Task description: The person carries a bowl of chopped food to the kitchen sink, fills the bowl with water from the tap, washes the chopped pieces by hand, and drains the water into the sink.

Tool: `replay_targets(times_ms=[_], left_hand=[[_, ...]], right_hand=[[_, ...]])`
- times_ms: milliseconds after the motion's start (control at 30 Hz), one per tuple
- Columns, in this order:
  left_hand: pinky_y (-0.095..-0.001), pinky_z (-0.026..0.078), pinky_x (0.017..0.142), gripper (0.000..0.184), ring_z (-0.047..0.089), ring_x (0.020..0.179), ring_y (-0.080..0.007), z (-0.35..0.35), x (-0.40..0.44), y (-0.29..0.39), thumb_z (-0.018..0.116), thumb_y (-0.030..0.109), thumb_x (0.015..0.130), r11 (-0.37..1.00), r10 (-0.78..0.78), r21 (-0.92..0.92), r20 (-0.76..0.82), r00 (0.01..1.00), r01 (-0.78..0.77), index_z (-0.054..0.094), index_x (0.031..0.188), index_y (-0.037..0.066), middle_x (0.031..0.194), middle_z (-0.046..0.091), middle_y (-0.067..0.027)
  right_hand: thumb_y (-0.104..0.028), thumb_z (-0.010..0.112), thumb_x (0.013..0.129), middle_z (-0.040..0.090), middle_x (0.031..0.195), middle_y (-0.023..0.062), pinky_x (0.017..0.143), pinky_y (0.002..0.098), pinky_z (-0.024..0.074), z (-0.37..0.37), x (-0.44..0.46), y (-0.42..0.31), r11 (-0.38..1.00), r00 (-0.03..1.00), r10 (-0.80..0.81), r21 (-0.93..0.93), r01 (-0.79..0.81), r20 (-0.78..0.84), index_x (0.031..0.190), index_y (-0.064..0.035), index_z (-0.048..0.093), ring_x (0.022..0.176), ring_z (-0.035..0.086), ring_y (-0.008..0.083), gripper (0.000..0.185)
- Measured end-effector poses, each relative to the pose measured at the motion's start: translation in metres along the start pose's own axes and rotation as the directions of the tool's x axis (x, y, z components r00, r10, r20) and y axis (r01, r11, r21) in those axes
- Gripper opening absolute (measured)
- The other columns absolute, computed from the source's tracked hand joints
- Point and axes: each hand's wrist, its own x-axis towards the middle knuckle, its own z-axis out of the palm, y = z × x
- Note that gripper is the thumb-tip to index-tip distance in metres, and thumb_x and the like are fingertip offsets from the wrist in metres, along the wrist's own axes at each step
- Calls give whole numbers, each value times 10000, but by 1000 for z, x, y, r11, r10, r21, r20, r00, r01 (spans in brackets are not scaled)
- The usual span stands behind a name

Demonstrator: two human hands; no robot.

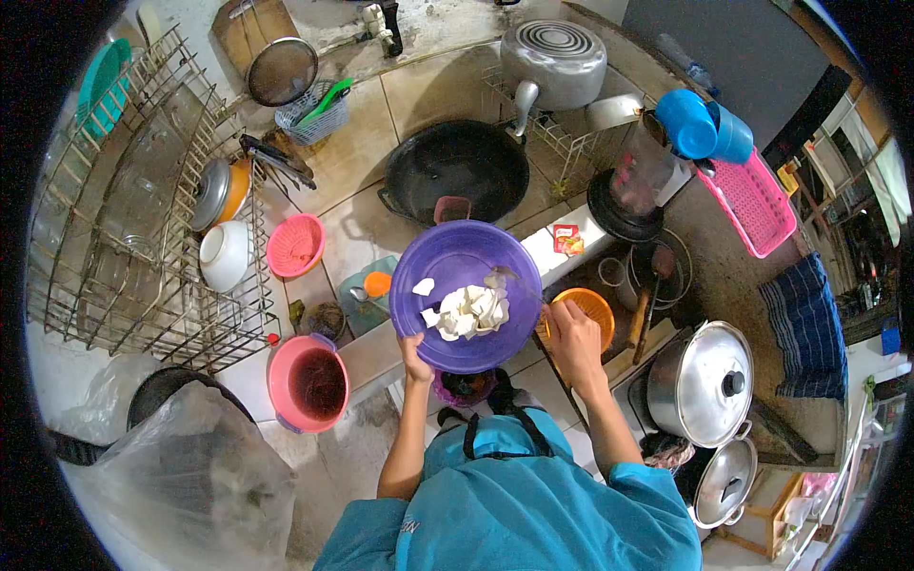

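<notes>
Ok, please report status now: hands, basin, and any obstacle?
Left hand gripping purple basin rim; right hand beside basin, grip unclear. White pieces inside. Black wok just beyond, possible obstacle.

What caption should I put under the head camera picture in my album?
A left hand holds a purple plastic basin of white chunks, with the right hand near its opposite side.

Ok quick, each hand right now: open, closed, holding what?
Left hand: closed, holding the purple bowl by its rim.
Right hand: closed; what it holds, if anything, is unclear.
</notes>
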Motion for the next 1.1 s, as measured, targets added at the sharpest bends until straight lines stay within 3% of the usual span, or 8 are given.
replay_targets(times_ms=[167,300,367,500,700,800,900,1100], left_hand=[[-357,414,983,471,530,1080,-217,4,-6,6,507,196,775,999,-26,-19,46,999,27,491,1219,41,1165,538,-87],[-368,425,979,504,543,1086,-238,12,-9,8,515,229,779,1000,16,1,48,999,-16,490,1242,31,1184,552,-102],[-401,442,985,581,567,1112,-285,13,-9,7,531,294,784,999,23,22,19,1000,-24,488,1291,13,1222,578,-131],[-385,429,987,533,550,1111,-262,6,-5,5,520,258,782,999,28,15,51,998,-29,493,1257,17,1204,564,-117],[-355,398,997,453,519,1095,-222,1,1,-2,493,188,773,999,44,-29,71,996,-42,500,1192,18,1182,537,-95],[-371,412,993,499,535,1101,-246,1,4,-6,507,233,777,999,45,-11,60,997,-44,494,1226,17,1200,548,-109],[-403,436,988,571,564,1119,-286,6,2,-3,537,310,786,1000,26,3,57,998,-26,495,1279,25,1220,576,-129],[-397,441,971,539,568,1108,-274,9,-2,-7,533,325,793,999,-12,31,23,1000,12,517,1248,36,1190,585,-112]], right_hand=[[-55,572,836,603,761,136,524,449,491,2,0,-1,997,999,-48,55,48,-8,1086,-66,616,606,622,344,255],[-14,562,790,615,774,140,524,444,497,0,-1,1,996,995,-77,41,75,59,1158,-66,618,614,628,342,376],[-12,568,782,633,796,145,526,439,501,-1,-2,3,997,993,-71,23,69,90,1146,-59,623,623,634,342,371],[-7,574,792,648,787,176,536,457,494,3,-7,8,994,996,-67,94,62,51,1108,-32,635,627,636,357,323],[-73,557,899,591,673,240,535,438,462,1,-12,4,904,980,167,379,-196,108,885,40,658,585,620,382,152],[-102,551,920,597,617,208,524,409,449,-4,-13,3,865,932,255,369,-339,259,796,44,649,529,610,318,215],[-111,550,928,597,563,153,512,390,439,7,-19,7,783,915,291,480,-396,279,769,40,638,493,584,235,237],[-136,552,941,591,544,112,492,352,429,19,-24,10,732,902,311,531,-427,298,791,31,650,482,567,184,245]])
